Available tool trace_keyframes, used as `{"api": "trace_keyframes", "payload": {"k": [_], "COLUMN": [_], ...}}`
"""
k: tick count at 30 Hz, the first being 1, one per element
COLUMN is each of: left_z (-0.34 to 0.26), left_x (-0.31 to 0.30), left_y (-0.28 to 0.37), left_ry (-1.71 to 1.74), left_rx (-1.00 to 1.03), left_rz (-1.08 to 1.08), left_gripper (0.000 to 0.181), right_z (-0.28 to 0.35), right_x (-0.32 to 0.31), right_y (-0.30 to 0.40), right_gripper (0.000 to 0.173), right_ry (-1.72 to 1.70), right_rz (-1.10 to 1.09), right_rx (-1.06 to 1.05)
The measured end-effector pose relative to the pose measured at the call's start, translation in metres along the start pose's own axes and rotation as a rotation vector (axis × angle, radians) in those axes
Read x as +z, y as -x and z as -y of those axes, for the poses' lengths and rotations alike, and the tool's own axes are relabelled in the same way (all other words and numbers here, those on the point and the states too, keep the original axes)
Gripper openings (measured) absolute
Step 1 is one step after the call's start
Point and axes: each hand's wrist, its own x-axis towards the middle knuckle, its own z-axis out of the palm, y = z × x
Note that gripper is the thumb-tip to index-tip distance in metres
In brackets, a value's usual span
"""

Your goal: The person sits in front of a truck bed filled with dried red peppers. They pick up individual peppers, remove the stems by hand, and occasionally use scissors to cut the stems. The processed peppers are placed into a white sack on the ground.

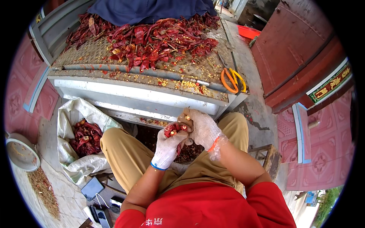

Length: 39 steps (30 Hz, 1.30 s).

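My left hand (166, 149), in a white knit glove with a blue cuff, holds a small bunch of dried red chili peppers (174, 130). Pale round ends of the peppers face up. Curled against the right side of that bunch is my right hand (204, 128), gloved too, with an orange cuff and clear plastic at the wrist. Its fingertips look soiled, and a pale yellow bit (187, 117) lies by them. The fingers partly hide the bunch. Beneath my hands, between my knees, is a dark space with red pepper bits (192, 152).
Ahead, a metal truck bed (85, 54) bears a heap of dried chilies (165, 40) under a dark blue cloth (148, 10). Scissors with orange and yellow handles (229, 81) lie at its right corner. A white woven sack (67, 122) of chilies stands left, near a phone (92, 188) and a basin (24, 152).
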Motion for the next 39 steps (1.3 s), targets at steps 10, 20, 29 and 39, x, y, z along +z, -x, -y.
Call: {"api": "trace_keyframes", "payload": {"k": [10, 20, 29, 39], "left_z": [-0.026, -0.133, -0.186, -0.162], "left_x": [-0.026, -0.165, -0.324, -0.309], "left_y": [-0.002, 0.014, 0.050, 0.038], "left_ry": [0.089, -0.114, -0.777, -0.712], "left_rx": [0.154, 0.287, 0.157, 0.192], "left_rz": [0.095, -0.341, -1.045, -1.011], "left_gripper": [0.022, 0.015, 0.062, 0.072], "right_z": [0.020, 0.067, 0.130, 0.158], "right_x": [-0.029, 0.005, 0.081, 0.067], "right_y": [-0.002, 0.010, -0.068, -0.130], "right_gripper": [0.030, 0.025, 0.057, 0.027], "right_ry": [1.233, 1.576, 1.838, 1.708], "right_rz": [-0.074, -0.034, -0.076, -0.052], "right_rx": [-0.593, -0.956, -1.207, -1.484]}}
